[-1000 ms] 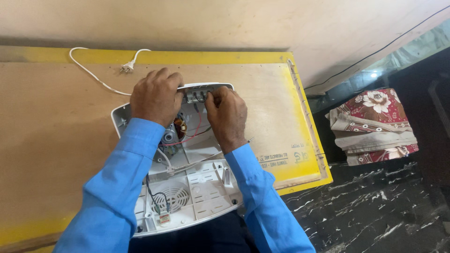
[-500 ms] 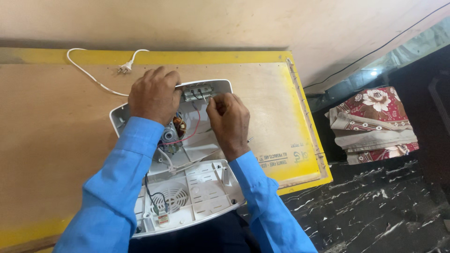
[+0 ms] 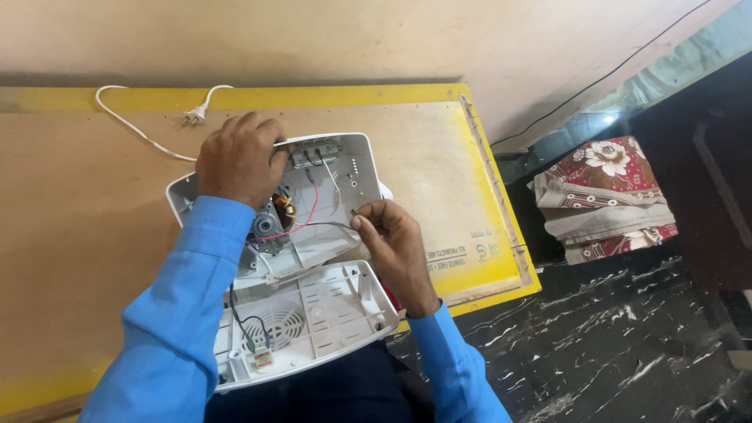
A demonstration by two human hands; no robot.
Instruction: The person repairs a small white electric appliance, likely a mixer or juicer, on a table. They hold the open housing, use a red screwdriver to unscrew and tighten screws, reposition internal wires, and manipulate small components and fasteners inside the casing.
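I am working over an opened white plastic appliance casing [image 3: 345, 184], its two shell halves lying splayed on the flat brown plywood tabletop with yellow edging [image 3: 439, 157]. The far half, at about twelve o'clock from my chest, is holding a round grey motor with copper windings [image 3: 270, 219], a small terminal strip [image 3: 313, 154] along its upper rim, and thin red, white and dark wires crossing its smooth inner floor. The near half, the ribbed white plastic cover [image 3: 329, 309] at six o'clock, is showing moulded ribs, a round slotted vent grille and a short black lead.

My left hand [image 3: 239, 157] is pressing down on the casing's far rim at eleven o'clock, fingers curled over the edge beside the terminal strip. My right hand [image 3: 392, 243], at three o'clock of the motor, is pinching the loose end of a thin dark wire [image 3: 329, 225] between thumb and fingertips. The two hands are staying well apart.

A white power cord with a two-pin plug [image 3: 196, 112] is trailing across the tabletop at eleven o'clock. Folded floral red-and-cream cloth [image 3: 607, 196] is lying off the table at three o'clock, above a dark marbled floor [image 3: 611, 345].
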